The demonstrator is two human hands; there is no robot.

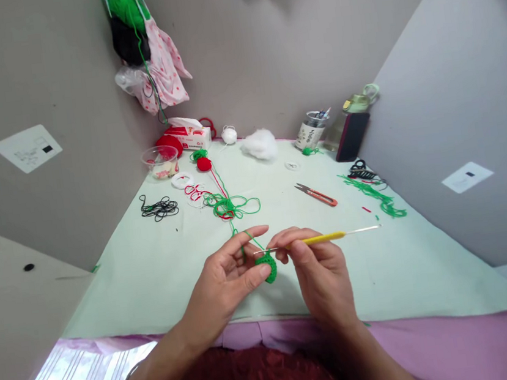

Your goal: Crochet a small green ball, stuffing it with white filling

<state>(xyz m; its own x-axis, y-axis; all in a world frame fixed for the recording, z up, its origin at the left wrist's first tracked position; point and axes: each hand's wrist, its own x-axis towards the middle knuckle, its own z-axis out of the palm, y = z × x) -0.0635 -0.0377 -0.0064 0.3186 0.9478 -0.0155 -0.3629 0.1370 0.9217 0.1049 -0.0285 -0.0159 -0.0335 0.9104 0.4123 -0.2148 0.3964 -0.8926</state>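
Between the thumb and fingers of my left hand (227,276) is a small green crochet piece (269,268). Green yarn (254,239) runs over the raised index finger of that hand down to the piece. My right hand (322,274) grips a crochet hook (324,238) with a yellow handle and metal ends. The hook's left tip lies at the top edge of the green piece, in front of my left fingers. A loose tangle of green yarn (225,206) lies beyond my left hand, with red strands in it.
Orange thread snips (316,194) lie beyond my right hand. Cut green strands (376,193), black scissors (360,169) and a propped phone (352,136) are at right. Black cord (158,208), a clear tub (161,163), white stuffing (261,144) and a tissue box (189,135) stand farther back.
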